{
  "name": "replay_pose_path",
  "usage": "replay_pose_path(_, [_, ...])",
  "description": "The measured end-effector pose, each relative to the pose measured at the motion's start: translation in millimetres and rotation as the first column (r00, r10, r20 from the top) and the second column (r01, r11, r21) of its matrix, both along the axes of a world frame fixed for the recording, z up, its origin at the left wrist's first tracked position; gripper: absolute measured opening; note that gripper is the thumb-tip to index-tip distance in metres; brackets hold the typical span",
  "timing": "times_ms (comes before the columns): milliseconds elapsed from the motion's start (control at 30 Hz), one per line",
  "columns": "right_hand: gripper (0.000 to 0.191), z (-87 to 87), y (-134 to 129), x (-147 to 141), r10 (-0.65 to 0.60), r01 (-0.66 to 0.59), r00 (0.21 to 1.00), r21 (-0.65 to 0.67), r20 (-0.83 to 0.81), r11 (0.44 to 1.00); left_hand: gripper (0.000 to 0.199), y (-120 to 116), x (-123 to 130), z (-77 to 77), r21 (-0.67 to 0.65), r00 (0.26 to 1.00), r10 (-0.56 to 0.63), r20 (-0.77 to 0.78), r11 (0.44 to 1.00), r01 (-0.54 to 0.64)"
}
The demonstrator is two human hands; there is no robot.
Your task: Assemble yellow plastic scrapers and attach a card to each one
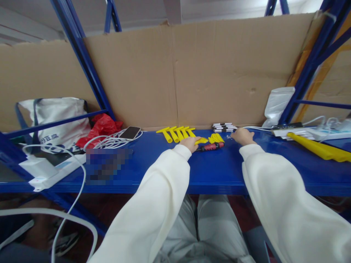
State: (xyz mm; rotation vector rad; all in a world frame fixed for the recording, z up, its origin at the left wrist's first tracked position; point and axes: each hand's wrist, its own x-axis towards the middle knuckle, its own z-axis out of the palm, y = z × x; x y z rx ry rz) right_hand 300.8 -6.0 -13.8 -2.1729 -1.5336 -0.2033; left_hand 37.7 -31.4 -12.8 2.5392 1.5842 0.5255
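Observation:
My left hand (189, 143) is closed around a yellow plastic piece (202, 140), whose end sticks out to the right of the fingers. Just below it lies a red and black screwdriver (213, 146). My right hand (243, 136) rests low over the shelf with its fingers drawn together at some tiny whitish parts (229, 136), too small to name; whether one is between the fingertips is hidden. Between the hands stands a row of small yellow pieces (216, 138). Several yellow T-shaped plastic pieces (168, 136) are lined up left of my left hand.
Behind the small yellow pieces is a stack of white and black strips (223, 127). A phone (130, 133), coiled white cable (109, 142) and red bag (100, 128) lie left. Power strips (326, 134) and yellow sheeting (319, 148) lie right. Cardboard (219, 69) walls the back.

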Motion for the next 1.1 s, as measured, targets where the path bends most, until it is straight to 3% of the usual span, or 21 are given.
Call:
replay_pose_path(100, [0.026, 8.0, -5.1, -5.3, -0.008, 0.007, 0.999, -0.016, -0.05, 1.0, 0.055, -0.5, -0.5, 1.3, -0.002, 1.0, 0.014, 0.011, 1.0, -0.014])
replay_pose_path(200, [0.023, 12.5, -6.5, -9.5, 0.044, -0.035, 0.992, 0.078, -0.121, 0.996, 0.056, 0.9, -1.0, 3.4, 0.003, 0.999, 0.02, 0.047, 1.0, -0.02])
replay_pose_path(367, [0.017, 11.0, 0.0, -18.3, 0.201, -0.165, 0.955, 0.172, -0.218, 0.971, 0.049, 6.2, 6.8, 12.2, 0.087, 0.936, -0.097, 0.339, 0.994, 0.071])
replay_pose_path(433, [0.017, 9.0, 3.0, -23.7, 0.285, -0.241, 0.928, 0.199, -0.238, 0.95, 0.038, 7.1, 13.5, 18.1, 0.091, 0.843, -0.115, 0.526, 0.993, 0.078])
replay_pose_path(533, [0.012, 5.8, 7.5, -30.7, 0.373, -0.314, 0.891, 0.244, -0.258, 0.918, 0.015, 5.8, 23.1, 25.8, -0.081, 0.661, 0.017, 0.751, 0.995, 0.066])
replay_pose_path(667, [0.012, 2.1, 12.1, -34.1, 0.466, -0.382, 0.832, 0.297, -0.302, 0.875, 0.023, 2.7, 27.9, 27.7, -0.283, 0.42, 0.184, 0.889, 0.94, 0.189])
replay_pose_path(733, [0.017, 0.9, 13.0, -35.1, 0.493, -0.398, 0.8, 0.312, -0.343, 0.863, 0.026, 1.6, 26.8, 25.2, -0.358, 0.352, 0.261, 0.899, 0.9, 0.248])
replay_pose_path(833, [0.022, -0.1, 12.7, -38.9, 0.52, -0.403, 0.723, 0.334, -0.454, 0.852, 0.026, -0.6, 23.8, 21.4, -0.466, 0.348, 0.36, 0.866, 0.834, 0.296])
replay_pose_path(933, [0.022, 0.0, 11.7, -45.6, 0.58, -0.44, 0.58, 0.379, -0.571, 0.814, 0.026, -4.5, 22.7, 20.4, -0.541, 0.393, 0.413, 0.822, 0.78, 0.313])
replay_pose_path(1100, [0.016, -0.3, 9.5, -59.2, 0.682, -0.524, 0.421, 0.454, -0.598, 0.721, 0.027, -9.3, 23.5, 21.6, -0.566, 0.407, 0.425, 0.809, 0.75, 0.342])
